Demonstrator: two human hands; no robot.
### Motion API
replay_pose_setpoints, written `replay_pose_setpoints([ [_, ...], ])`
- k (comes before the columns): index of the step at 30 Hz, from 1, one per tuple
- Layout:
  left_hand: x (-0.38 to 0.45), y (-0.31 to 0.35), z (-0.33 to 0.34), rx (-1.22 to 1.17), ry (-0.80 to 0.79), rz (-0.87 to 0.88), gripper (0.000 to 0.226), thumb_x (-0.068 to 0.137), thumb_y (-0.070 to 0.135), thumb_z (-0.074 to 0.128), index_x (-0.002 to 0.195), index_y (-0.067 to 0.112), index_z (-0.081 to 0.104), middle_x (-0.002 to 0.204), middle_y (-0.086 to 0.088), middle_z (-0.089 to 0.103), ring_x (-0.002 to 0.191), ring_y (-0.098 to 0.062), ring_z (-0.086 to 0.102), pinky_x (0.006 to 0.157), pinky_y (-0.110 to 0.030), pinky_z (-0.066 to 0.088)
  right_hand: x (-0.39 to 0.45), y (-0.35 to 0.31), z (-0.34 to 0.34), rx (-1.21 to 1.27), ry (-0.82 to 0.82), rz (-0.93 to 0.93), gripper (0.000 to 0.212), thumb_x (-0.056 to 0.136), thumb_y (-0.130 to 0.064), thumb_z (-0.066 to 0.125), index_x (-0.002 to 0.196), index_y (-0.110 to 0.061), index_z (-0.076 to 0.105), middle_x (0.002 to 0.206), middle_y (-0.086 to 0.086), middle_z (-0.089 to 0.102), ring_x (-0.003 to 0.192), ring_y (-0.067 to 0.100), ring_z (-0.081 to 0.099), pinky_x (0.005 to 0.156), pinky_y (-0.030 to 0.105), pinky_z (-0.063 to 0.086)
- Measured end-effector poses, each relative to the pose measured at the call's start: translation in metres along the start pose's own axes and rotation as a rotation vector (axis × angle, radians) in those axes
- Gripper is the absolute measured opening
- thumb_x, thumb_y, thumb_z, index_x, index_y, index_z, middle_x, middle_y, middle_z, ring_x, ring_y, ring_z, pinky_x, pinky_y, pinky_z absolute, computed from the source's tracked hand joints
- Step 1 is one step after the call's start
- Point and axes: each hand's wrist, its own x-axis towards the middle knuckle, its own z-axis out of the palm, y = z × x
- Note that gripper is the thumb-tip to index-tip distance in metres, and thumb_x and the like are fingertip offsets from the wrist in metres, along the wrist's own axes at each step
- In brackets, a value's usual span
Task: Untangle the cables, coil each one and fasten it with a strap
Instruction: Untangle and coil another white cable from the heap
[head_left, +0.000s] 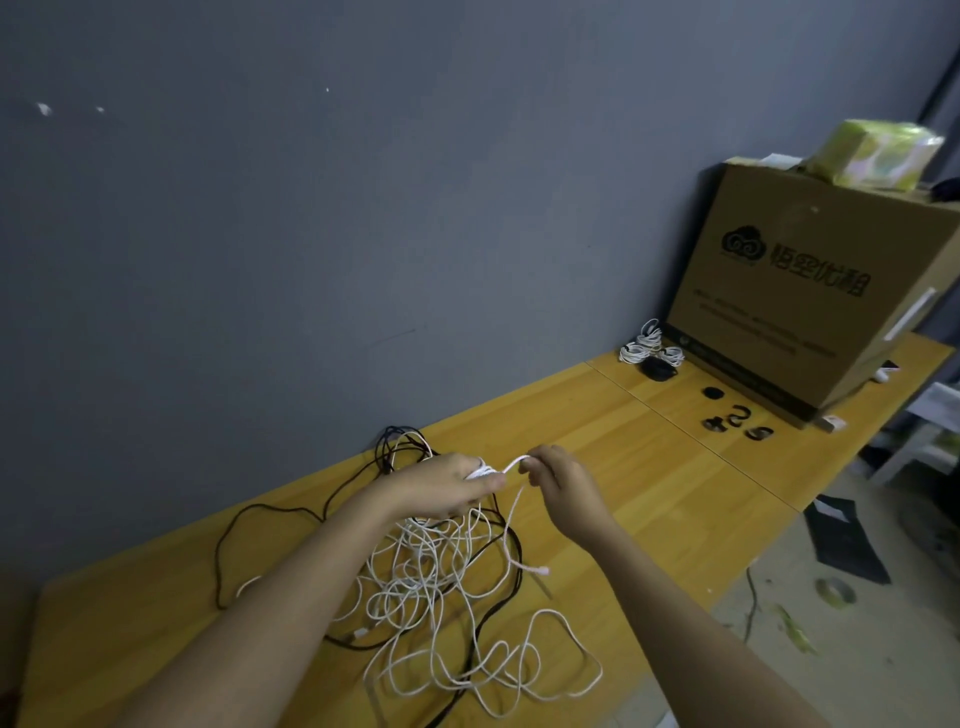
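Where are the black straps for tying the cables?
In the head view, the black straps lie far right on the wooden table, in front of the cardboard box, near the coiled white cables.

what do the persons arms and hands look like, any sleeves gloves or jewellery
Both forearms are bare as far as the frame shows: no sleeves in view. The left hand and right hand wear no gloves, and no rings, watch or wristband are visible.

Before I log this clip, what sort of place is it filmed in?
Probably a storeroom or makeshift workroom, not a tidy office. A large cardboard box stands on the wooden table against a bare grey wall, and scraps litter the bare floor. Tangled cables cover the table.
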Motion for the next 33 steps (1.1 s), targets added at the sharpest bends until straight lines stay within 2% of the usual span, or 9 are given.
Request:
replay_pose_setpoints([
  [6, -0.018, 0.008, 0.002, -0.232, -0.193, 0.007, 0.047, 0.088, 0.061, 0.037, 0.066, 0.019, 0.039, 0.049, 0.008, 0.030, 0.041, -0.009, 0.017, 0.040, -0.020, 0.015, 0.006, -0.019, -0.001, 0.082, 0.207, 0.039, 0.035, 0.091, -0.043, 0.057, 0.074, -0.012, 0.058, 0.051, -0.004, 0.046, 0.047, 0.013, 0.037, 0.048, 0.030, 0.029],
  [10, -0.020, 0.006, -0.001, -0.586, -0.050, 0.106, 0.041, 0.093, 0.048, 0.043, 0.068, 0.017, 0.040, 0.048, 0.009, 0.030, 0.039, -0.006, 0.016, 0.038, -0.019, 0.011, 0.001, -0.010, 0.009, -0.183, -0.022, -0.017, 0.052, 0.097, -0.053, 0.037, 0.079, -0.011, 0.061, 0.072, 0.005, 0.060, 0.070, 0.027, 0.053, 0.062, 0.037, 0.040],
  [14, -0.023, 0.008, -0.005, -0.917, -0.070, 0.223, 0.021, 0.087, 0.030, 0.040, 0.074, 0.015, 0.038, 0.051, 0.007, 0.030, 0.038, -0.003, 0.019, 0.038, -0.014, 0.019, -0.014, 0.003, 0.028, -0.137, -0.189, 0.051, 0.029, 0.103, -0.030, 0.035, 0.097, -0.008, 0.054, 0.087, 0.015, 0.058, 0.082, 0.031, 0.051, 0.066, 0.037, 0.036],
  [17, -0.022, 0.009, -0.001, -0.948, 0.032, 0.275, 0.018, 0.095, 0.024, 0.039, 0.080, 0.013, 0.039, 0.056, 0.005, 0.036, 0.041, -0.006, 0.027, 0.044, -0.017, 0.030, -0.024, 0.009, 0.045, -0.235, -0.299, 0.051, 0.019, 0.099, -0.009, 0.035, 0.111, -0.009, 0.049, 0.105, 0.017, 0.062, 0.093, 0.035, 0.056, 0.065, 0.034, 0.033],
  [22, -0.004, 0.010, 0.015, -0.543, 0.433, 0.170, 0.027, 0.106, 0.025, 0.028, 0.089, 0.008, 0.041, 0.065, 0.001, 0.048, 0.049, -0.006, 0.045, 0.058, -0.020, 0.040, -0.030, -0.011, 0.071, -0.686, -0.406, -0.173, 0.054, 0.087, 0.004, 0.039, 0.138, -0.010, 0.035, 0.120, 0.017, 0.054, 0.111, 0.033, 0.050, 0.078, 0.040, 0.043],
  [25, 0.009, -0.004, 0.019, -0.180, 0.572, 0.070, 0.030, 0.104, 0.032, 0.031, 0.090, 0.009, 0.042, 0.071, -0.003, 0.056, 0.063, -0.012, 0.055, 0.070, -0.031, 0.043, -0.031, -0.018, 0.081, -0.670, -0.277, -0.401, 0.040, 0.074, -0.007, 0.037, 0.111, -0.011, 0.051, 0.078, 0.006, 0.063, 0.072, 0.027, 0.060, 0.060, 0.031, 0.048],
  [29, 0.005, -0.032, 0.009, 0.391, 0.399, -0.158, 0.037, 0.104, 0.039, 0.028, 0.105, 0.005, 0.044, 0.097, -0.014, 0.061, 0.090, -0.033, 0.059, 0.067, -0.036, 0.038, -0.027, -0.011, 0.070, -0.554, -0.185, -0.474, 0.019, 0.069, -0.014, 0.068, 0.086, -0.019, 0.063, 0.063, -0.003, 0.059, 0.058, 0.020, 0.054, 0.052, 0.024, 0.040],
  [31, -0.004, -0.043, 0.011, 0.474, 0.267, -0.184, 0.040, 0.104, 0.040, 0.026, 0.109, 0.007, 0.048, 0.092, -0.009, 0.057, 0.081, -0.026, 0.056, 0.062, -0.033, 0.033, -0.023, -0.002, 0.057, -0.476, -0.154, -0.416, 0.011, 0.076, -0.018, 0.069, 0.087, -0.017, 0.065, 0.069, -0.001, 0.063, 0.064, 0.022, 0.056, 0.053, 0.024, 0.039],
  [33, -0.012, -0.051, 0.014, 0.450, 0.192, -0.185, 0.043, 0.101, 0.050, 0.026, 0.085, 0.016, 0.045, 0.072, 0.000, 0.044, 0.063, -0.018, 0.044, 0.057, -0.032, 0.028, -0.020, 0.013, 0.044, -0.431, -0.103, -0.273, 0.013, 0.089, -0.014, 0.059, 0.098, -0.012, 0.067, 0.087, 0.006, 0.069, 0.082, 0.028, 0.059, 0.066, 0.032, 0.044],
])
